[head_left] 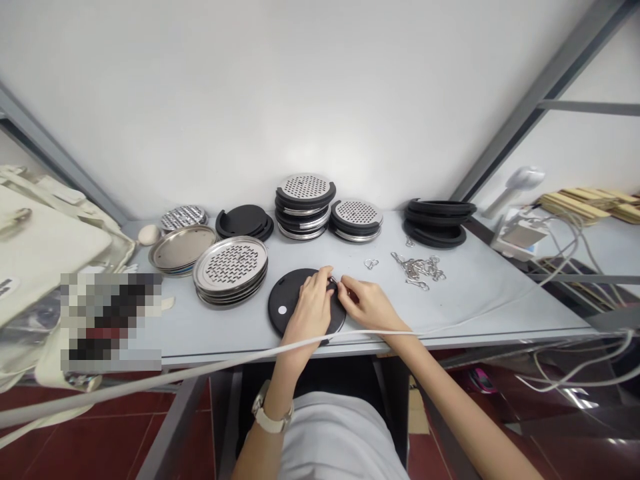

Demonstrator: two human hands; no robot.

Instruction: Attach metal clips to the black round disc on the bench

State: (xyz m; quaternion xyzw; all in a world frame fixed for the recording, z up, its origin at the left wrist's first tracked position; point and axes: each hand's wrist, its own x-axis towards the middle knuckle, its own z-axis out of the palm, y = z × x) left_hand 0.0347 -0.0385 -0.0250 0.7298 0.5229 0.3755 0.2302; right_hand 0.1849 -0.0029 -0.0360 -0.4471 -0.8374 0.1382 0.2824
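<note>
A round black disc (287, 290) with a small white dot lies at the table's front edge. My left hand (315, 303) rests on its right half, fingers spread over the surface. At the disc's right rim my right hand (367, 303) pinches a small metal piece (333, 281), mostly hidden by the fingertips. Behind and to the right, a loose pile of metal clips (419, 268) lies on the table, with another small clip (371, 264) nearer the hands.
Stacked metal grater plates (231, 265) and plain metal discs (183, 248) are at left. Stacks of black-rimmed graters (306, 188) stand at the back, black rings (439, 212) at back right. A white cable (200, 373) crosses in front, over the right wrist.
</note>
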